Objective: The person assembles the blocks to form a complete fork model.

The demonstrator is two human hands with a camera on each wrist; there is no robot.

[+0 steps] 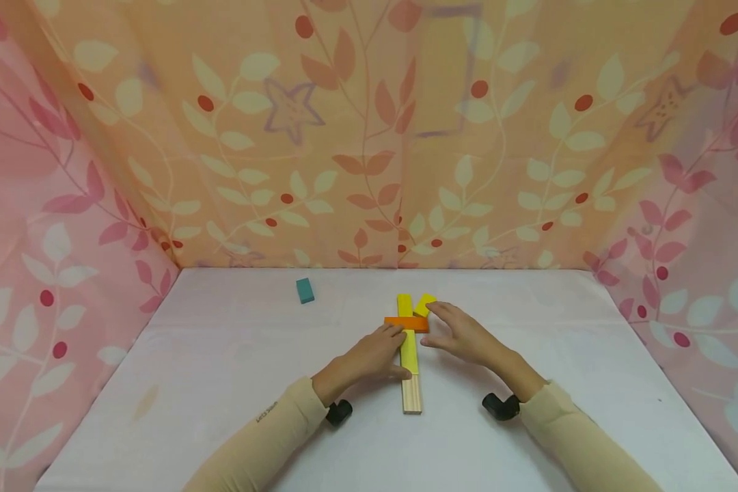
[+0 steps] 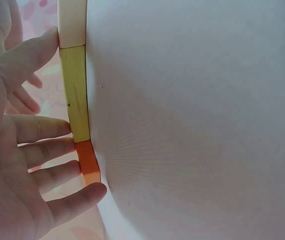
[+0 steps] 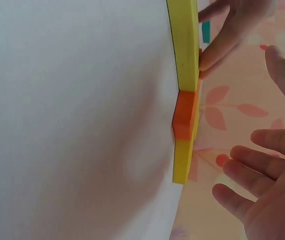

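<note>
Wooden blocks form a line running away from me on the white table. Nearest is a plain wood block (image 1: 412, 396), then a light yellow block (image 1: 409, 355), an orange block (image 1: 415, 324) lying crosswise, and a bright yellow block (image 1: 404, 303) beyond it. Another yellow block (image 1: 426, 305) sits slanted at the right, near the orange one. My left hand (image 1: 375, 352) rests along the left side of the line, its fingertips touching the orange and light yellow blocks, fingers (image 2: 47, 150) fairly straight. Spread loosely, my right hand (image 1: 464, 333) hovers by the slanted block; contact is unclear.
A teal block (image 1: 305, 290) lies apart, toward the table's far left. Flowered cloth (image 1: 369, 137) walls in the white tabletop (image 1: 221, 396) at the back and both sides. Each wrist carries a black camera (image 1: 501, 406).
</note>
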